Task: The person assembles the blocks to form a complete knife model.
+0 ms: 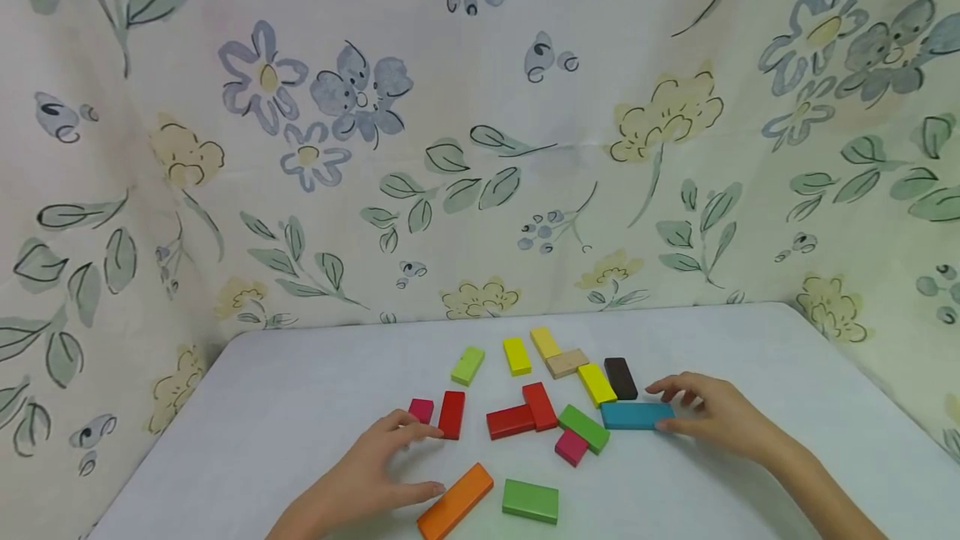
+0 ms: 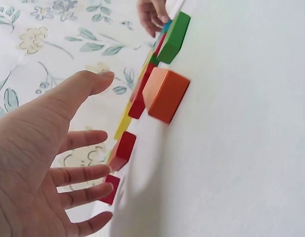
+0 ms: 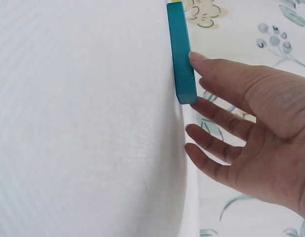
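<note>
My left hand [image 1: 367, 469] is over the left of the table, fingers apart and holding nothing. An orange block [image 1: 456, 502] lies by its thumb; a red block [image 1: 452, 415] and a pink block [image 1: 422, 411] are near its fingertips. On the right, my right hand [image 1: 708, 415] is at the end of a long blue block [image 1: 636, 416]. In the right wrist view its thumb [image 3: 211, 66] overlaps the edge of this block, and the other fingers are spread apart. Whether the thumb presses on the block, I cannot tell.
Between the hands lie red blocks [image 1: 512, 422], a green block [image 1: 583, 428] and a small pink block [image 1: 572, 447]. Yellow blocks [image 1: 597, 384], a tan block [image 1: 567, 362] and a dark brown block [image 1: 621, 378] lie farther back. Another green block [image 1: 530, 500] is in front. Floral cloth [image 1: 480, 148] hangs behind.
</note>
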`<state>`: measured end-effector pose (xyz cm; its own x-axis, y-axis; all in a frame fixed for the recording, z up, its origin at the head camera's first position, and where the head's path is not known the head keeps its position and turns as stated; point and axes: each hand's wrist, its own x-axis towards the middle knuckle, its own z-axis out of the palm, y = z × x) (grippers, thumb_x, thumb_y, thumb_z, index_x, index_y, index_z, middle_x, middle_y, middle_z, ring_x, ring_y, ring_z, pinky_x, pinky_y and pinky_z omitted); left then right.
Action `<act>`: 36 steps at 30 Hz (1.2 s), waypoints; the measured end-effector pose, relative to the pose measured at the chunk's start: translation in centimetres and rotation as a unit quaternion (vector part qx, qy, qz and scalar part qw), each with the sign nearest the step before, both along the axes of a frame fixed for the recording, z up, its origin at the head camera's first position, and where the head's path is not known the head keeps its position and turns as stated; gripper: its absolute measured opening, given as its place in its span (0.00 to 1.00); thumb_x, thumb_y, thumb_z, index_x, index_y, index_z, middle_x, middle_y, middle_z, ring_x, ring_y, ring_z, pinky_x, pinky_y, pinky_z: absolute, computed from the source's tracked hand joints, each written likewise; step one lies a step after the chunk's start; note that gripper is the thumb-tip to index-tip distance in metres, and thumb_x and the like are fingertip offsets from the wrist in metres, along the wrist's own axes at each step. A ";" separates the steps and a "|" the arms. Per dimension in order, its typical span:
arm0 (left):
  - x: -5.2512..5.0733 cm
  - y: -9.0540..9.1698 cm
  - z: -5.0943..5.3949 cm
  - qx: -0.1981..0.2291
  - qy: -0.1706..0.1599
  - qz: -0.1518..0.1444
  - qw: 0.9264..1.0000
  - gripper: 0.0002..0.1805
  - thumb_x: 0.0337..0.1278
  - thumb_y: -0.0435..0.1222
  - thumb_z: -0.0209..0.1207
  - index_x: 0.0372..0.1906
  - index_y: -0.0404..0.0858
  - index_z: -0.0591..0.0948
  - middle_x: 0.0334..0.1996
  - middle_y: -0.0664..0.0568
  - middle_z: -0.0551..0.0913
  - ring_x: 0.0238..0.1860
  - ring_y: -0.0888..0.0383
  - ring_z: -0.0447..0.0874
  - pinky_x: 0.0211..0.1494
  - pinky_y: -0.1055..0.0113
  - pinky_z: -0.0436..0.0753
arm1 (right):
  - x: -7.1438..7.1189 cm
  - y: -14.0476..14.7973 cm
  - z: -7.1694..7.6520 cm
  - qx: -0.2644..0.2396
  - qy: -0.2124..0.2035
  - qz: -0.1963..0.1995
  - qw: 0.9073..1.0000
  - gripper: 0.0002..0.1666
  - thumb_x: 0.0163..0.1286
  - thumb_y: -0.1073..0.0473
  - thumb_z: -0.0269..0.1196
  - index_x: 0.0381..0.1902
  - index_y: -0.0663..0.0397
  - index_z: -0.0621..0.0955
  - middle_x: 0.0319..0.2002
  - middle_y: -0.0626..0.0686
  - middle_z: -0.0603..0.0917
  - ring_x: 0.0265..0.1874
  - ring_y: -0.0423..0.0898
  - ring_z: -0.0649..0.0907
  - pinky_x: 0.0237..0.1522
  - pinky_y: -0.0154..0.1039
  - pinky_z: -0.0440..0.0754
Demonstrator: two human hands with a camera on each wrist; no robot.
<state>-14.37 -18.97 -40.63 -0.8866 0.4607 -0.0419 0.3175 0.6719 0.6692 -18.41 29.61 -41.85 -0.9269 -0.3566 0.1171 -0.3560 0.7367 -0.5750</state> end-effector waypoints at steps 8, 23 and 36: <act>0.1 1.2 -1.0 0.063 -0.085 -0.041 0.994 0.19 0.57 0.47 0.76 0.53 0.56 0.88 0.41 0.61 0.82 0.43 0.64 0.75 0.42 0.71 0.77 | -0.1 0.1 -0.5 -0.026 0.000 0.017 1.000 0.20 0.61 0.58 0.79 0.50 0.52 0.88 0.43 0.46 0.86 0.36 0.33 0.76 0.37 0.31 0.80; 0.1 2.1 -1.8 0.094 -0.088 -0.059 0.990 0.23 0.54 0.39 0.77 0.57 0.48 0.87 0.38 0.61 0.80 0.39 0.66 0.76 0.40 0.74 0.77 | -0.4 -1.1 -1.5 -0.027 0.029 0.042 0.998 0.20 0.61 0.57 0.79 0.50 0.53 0.87 0.42 0.46 0.83 0.37 0.34 0.72 0.36 0.32 0.75; -1.3 1.2 -1.4 0.064 -0.093 -0.026 0.993 0.17 0.58 0.34 0.75 0.52 0.48 0.90 0.44 0.59 0.83 0.45 0.59 0.78 0.47 0.77 0.80 | 0.0 -1.2 -0.5 -0.017 0.003 0.015 1.000 0.17 0.66 0.59 0.76 0.51 0.52 0.85 0.40 0.47 0.80 0.36 0.38 0.73 0.36 0.32 0.77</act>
